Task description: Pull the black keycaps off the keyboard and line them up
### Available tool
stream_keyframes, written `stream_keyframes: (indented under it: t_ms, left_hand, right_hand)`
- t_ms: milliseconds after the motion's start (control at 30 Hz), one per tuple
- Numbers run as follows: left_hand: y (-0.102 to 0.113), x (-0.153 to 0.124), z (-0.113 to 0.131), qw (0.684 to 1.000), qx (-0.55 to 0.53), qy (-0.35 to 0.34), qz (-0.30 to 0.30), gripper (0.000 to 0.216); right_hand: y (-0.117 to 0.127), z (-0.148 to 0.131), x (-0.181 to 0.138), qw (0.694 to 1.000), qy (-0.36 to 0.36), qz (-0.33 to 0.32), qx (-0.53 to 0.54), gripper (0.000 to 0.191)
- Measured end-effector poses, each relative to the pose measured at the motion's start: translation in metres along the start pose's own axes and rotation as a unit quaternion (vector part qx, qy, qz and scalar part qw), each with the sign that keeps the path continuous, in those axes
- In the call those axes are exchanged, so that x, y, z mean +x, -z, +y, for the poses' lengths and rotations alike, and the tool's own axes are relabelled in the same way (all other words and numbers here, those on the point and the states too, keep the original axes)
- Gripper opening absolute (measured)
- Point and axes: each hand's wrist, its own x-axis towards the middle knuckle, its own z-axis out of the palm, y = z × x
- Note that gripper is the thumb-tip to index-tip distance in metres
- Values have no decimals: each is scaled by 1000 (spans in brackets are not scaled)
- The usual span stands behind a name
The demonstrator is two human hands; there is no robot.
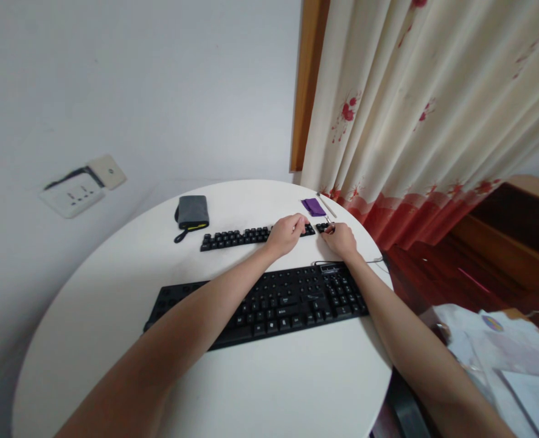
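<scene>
A black keyboard point(269, 304) lies across the round white table point(114, 316) in front of me. Beyond it, loose black keycaps point(233, 237) are laid out in two long rows. My left hand point(286, 233) rests with curled fingers on the right part of these rows, touching the keycaps. My right hand point(341, 238) is closed at the rows' right end, where a few keycaps point(322, 227) lie, and seems to pinch a small thin tool that I cannot make out. Both forearms reach over the keyboard.
A grey pouch point(191, 212) with a black strap lies at the table's back left. A purple cloth point(314, 207) and a thin stick point(326, 205) lie at the back right. A wall socket point(72, 194), a flowered curtain point(415, 121) and papers point(502, 347) surround the table.
</scene>
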Motion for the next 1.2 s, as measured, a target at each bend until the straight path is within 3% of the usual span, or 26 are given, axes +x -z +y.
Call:
stream_keyframes:
  t_ms: [467, 600, 800, 867, 933, 1033, 1100, 1200]
  left_hand:
    - [0, 0, 1, 1000, -1, -3, -11, 33]
    - [1, 0, 0, 1000, -3, -6, -16, 33]
    - [1, -1, 0, 999, 0, -9, -36, 34]
    - [1, -1, 1, 999, 2, -8, -42, 34]
    - [1, -1, 2, 999, 2, -6, -46, 34]
    - [1, -2, 3, 999, -1, -1, -45, 34]
    - [1, -2, 2, 999, -4, -2, -47, 34]
    - [0, -2, 0, 999, -5, -8, -52, 35]
  right_hand:
    - [0, 7, 1, 999, 23, 7, 21, 17]
    - [-2, 10, 2, 996, 47, 19, 77, 11]
    - [27, 7, 6, 978, 94, 50, 181, 29]
    - [46, 4, -4, 933, 141, 35, 330, 33]
    - [63, 1, -22, 899, 203, 5, 388, 31]
    - [77, 2, -56, 888, 228, -31, 399, 30]
    - [77, 7, -77, 885, 235, -72, 396, 28]
    - [71, 18, -95, 897, 253, -73, 356, 22]
